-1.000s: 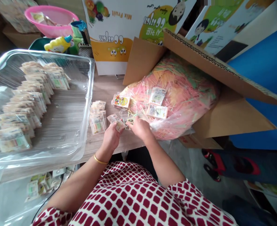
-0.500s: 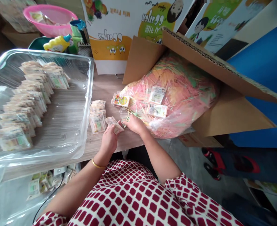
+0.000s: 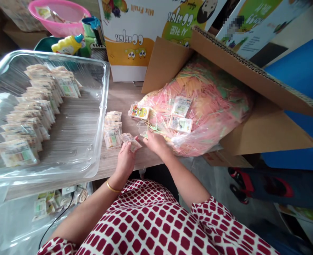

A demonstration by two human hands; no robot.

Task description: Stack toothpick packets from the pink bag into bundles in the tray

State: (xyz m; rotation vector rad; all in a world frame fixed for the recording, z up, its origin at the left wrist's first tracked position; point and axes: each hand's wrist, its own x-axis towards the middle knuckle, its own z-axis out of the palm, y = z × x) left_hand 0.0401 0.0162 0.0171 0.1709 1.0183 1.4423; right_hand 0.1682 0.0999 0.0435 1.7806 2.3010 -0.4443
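My left hand [image 3: 127, 154] is closed on a small printed packet [image 3: 133, 142] at the front of the table. Just to its right, my right hand [image 3: 155, 142] has its fingers pinched at the front edge of a clear bag of thin pink, yellow and green sticks [image 3: 206, 95]; what lies between those fingertips is too small to make out. Several filled packets [image 3: 112, 136] are stacked left of my left hand. A colourful packet [image 3: 139, 112] rests against the bag's left side, and two more packets [image 3: 180, 123] lie on top of the bag.
A clear plastic tray [image 3: 73, 148] with rows of packets stands at the left. The stick bag spills from an open cardboard box [image 3: 273, 124]. Behind are a printed carton [image 3: 129, 32], a pink basket [image 3: 57, 30] and a yellow bottle [image 3: 67, 45].
The whole view has shifted slightly. My right hand has drawn its fingers in among the sticks at the bag's edge; my left hand keeps the packet in the same place.
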